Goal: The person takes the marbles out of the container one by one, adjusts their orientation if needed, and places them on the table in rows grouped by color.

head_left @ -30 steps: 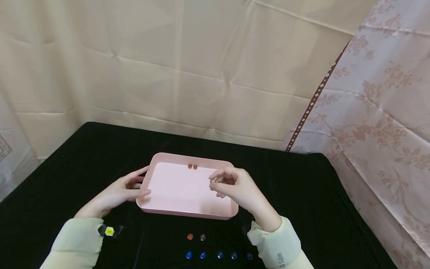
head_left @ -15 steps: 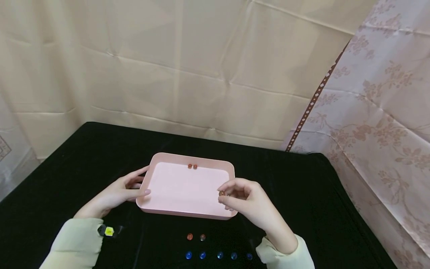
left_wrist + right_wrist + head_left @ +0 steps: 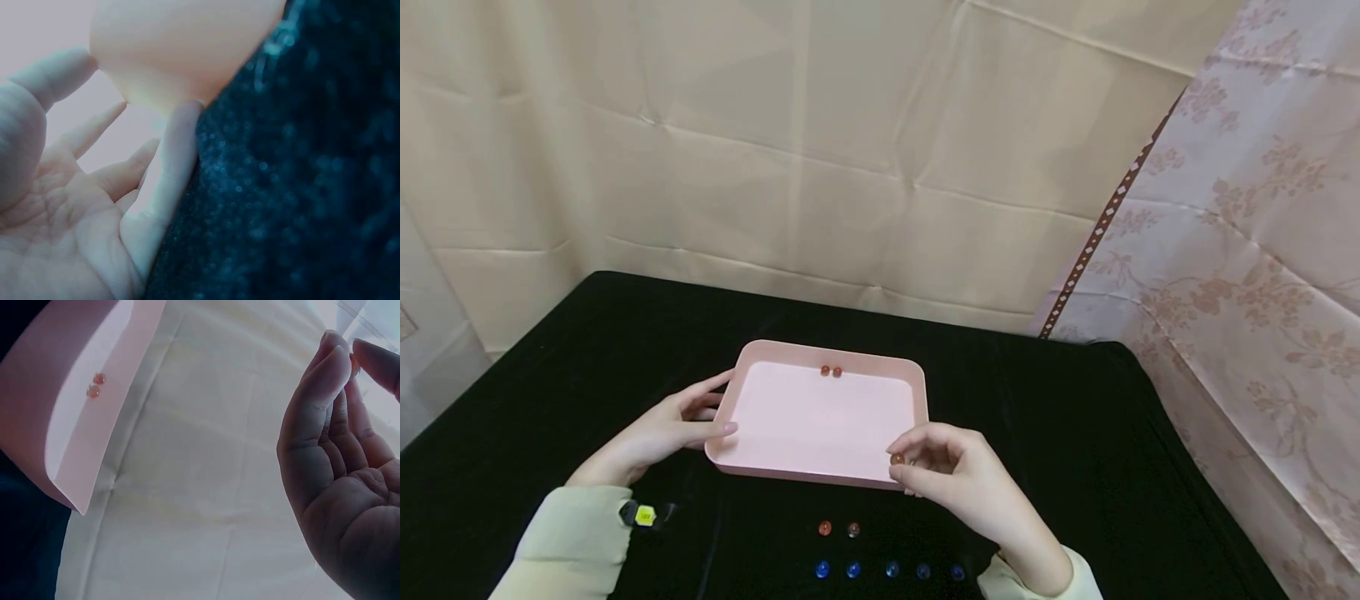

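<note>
My right hand (image 3: pixel 951 469) pinches an orange-brown marble (image 3: pixel 897 459) between thumb and fingertips, over the near right corner of a pink tray (image 3: pixel 820 429). In the right wrist view the marble (image 3: pixel 354 367) is mostly hidden by the fingers. My left hand (image 3: pixel 673 427) holds the tray's left end, thumb over the rim and the other fingers along the outside. The left wrist view shows these fingers (image 3: pixel 165 169) against the tray's corner. Two reddish marbles (image 3: pixel 831 372) sit side by side in the tray along its far wall.
On the black cloth (image 3: pixel 625 333) in front of the tray lie an orange marble (image 3: pixel 825 528) and a clear brownish marble (image 3: pixel 853 529). Nearer still is a row of several blue marbles (image 3: pixel 853 570). Behind the table hangs a cream curtain (image 3: pixel 850 167).
With the marble pinched, my right hand has come back from over the tray's right part toward its near right corner. The left hand, the tray and the other marbles stay put.
</note>
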The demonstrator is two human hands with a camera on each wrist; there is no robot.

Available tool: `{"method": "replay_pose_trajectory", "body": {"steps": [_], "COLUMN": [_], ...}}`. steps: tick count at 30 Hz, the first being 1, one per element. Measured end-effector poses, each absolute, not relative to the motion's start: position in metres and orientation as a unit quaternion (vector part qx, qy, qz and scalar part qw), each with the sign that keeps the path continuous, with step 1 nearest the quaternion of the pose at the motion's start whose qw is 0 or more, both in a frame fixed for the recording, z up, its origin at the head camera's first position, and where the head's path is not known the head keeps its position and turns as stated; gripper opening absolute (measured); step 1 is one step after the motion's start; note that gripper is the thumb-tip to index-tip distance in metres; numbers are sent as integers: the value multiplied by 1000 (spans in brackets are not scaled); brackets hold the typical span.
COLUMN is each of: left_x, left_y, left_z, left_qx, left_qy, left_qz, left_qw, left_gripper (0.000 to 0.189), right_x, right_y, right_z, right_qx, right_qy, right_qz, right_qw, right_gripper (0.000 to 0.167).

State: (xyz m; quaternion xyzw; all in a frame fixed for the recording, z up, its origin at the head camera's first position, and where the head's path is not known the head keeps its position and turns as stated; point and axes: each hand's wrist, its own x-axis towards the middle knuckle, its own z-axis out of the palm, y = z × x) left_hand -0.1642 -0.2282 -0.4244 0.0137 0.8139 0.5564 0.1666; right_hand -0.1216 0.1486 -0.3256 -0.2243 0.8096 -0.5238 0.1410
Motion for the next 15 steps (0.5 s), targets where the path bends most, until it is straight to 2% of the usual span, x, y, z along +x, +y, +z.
{"method": "replay_pose_trajectory", "body": {"steps": [15], "left_x": [-165], "left_y": [-227], "left_z": [-423], "left_qx": [17], "left_qy": [811], "left_qz": [561], "left_qw": [165], "left_gripper": [85], "right_x": [-116], "right_y": [153], "right_z": [-342], "right_qx": [-229], "right_qy": [810], "right_qz": [-501], "right_qw": [201], "right_gripper": [21]}}
